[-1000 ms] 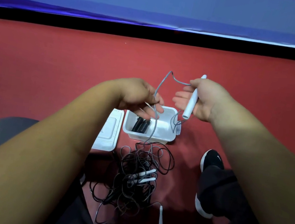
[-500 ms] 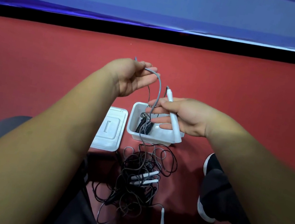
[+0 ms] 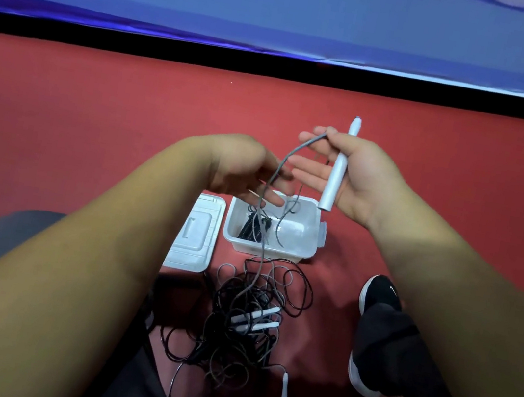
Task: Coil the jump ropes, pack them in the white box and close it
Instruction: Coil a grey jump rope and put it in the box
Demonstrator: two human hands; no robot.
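The box [image 3: 279, 254] stood open on the red floor [image 3: 91, 135]. Above its far right corner the right hand [image 3: 358, 176] was turned palm up and grasped a white handle [image 3: 337, 172]. The thumb lay across the handle and clamped it to the palm, while the other fingers stretched out to the left. The handle stood nearly upright, its lower end just above the box's far right rim.

A grey cord [image 3: 286, 157] hung over the right forefinger, dropped past the left hand [image 3: 241, 167], crossed the box in this view and reached the pile [image 3: 230, 338] on the near side of the box. The left hand hovered above the box's far left corner with its fingers extended and blurred. The cord ran across its fingertips, but I cannot tell whether they pinched it or it merely passed them.

Inside the box, at its left side, lay a black coil [image 3: 252, 229]. A loose grey loop dangled into the middle of the box.

The lid [image 3: 196, 239] lay flat just left of the box. The pile was a tangle of black and grey ropes, with two white handles side by side in its middle. Nearer still than the pile, a third white handle pointed toward the box. To the right of the box, on its near side, was a black shoe [image 3: 377, 297]
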